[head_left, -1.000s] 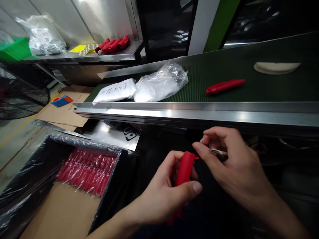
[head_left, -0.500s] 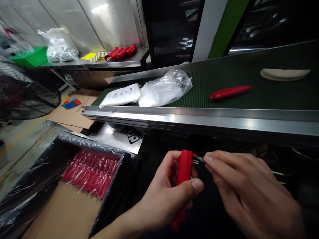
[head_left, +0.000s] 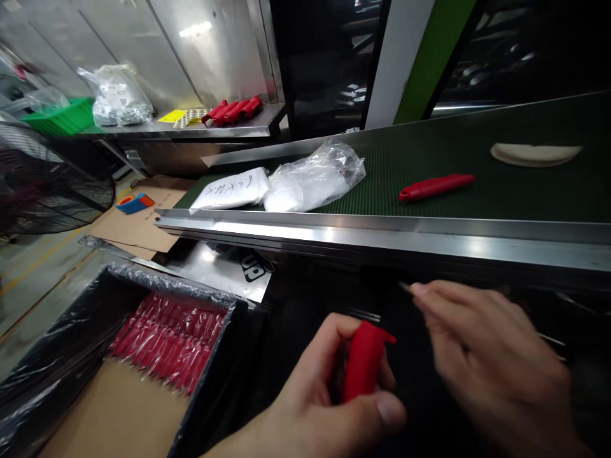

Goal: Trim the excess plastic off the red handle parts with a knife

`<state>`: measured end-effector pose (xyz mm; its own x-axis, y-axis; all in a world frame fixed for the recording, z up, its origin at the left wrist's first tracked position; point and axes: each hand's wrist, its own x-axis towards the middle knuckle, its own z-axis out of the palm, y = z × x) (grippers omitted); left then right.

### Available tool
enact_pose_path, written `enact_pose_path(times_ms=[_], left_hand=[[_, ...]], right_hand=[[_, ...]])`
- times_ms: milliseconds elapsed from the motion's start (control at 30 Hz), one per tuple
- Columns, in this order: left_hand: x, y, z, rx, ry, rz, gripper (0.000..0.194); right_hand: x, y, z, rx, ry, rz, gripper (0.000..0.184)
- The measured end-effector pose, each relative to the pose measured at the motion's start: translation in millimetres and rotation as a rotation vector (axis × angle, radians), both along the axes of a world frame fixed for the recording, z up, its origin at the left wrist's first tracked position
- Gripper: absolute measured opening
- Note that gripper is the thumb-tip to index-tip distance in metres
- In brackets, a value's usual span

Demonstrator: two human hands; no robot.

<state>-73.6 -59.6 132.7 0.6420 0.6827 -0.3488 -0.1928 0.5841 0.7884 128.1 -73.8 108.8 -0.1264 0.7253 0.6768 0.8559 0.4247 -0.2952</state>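
My left hand point(head_left: 329, 397) is closed around a red plastic handle point(head_left: 363, 366), held upright below the conveyor's edge. My right hand point(head_left: 487, 362) is just right of it, blurred by motion, its fingers pinched on a thin metal piece point(head_left: 405, 287) whose tip shows at the fingertips. Another red handle point(head_left: 436, 186) lies on the green conveyor belt point(head_left: 501, 184) above my hands.
A box lined with black plastic point(head_left: 57, 356) at lower left holds several bagged red handles point(head_left: 167, 340). Clear plastic bags point(head_left: 310, 175) and a white bag point(head_left: 231, 189) lie on the belt. More red handles point(head_left: 233, 109) rest on a steel shelf. A fan point(head_left: 48, 184) stands at left.
My right hand has pulled away from the red handle's top, up and to the right, with the metal piece. My left hand and the handle dropped lower in view.
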Motion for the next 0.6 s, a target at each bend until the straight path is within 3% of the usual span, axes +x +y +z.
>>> enact_pose_path(times_ms=[100, 267, 600], left_hand=[[0.8, -2.1, -2.1, -0.036, -0.054, 0.008, 0.043], [6.8, 1.8, -8.4, -0.124, -0.2, 0.094, 0.037], [7.6, -0.5, -10.4, -0.185, -0.319, 0.049, 0.033]], right_hand=[[0.0, -3.2, 1.5, 0.001, 0.139, -0.046, 0.035], [-18.5, -15.4, 9.4, -0.104, 0.259, 0.055, 0.032], [-25.9, -18.9, 9.9, -0.133, 0.246, 0.136, 0.033]])
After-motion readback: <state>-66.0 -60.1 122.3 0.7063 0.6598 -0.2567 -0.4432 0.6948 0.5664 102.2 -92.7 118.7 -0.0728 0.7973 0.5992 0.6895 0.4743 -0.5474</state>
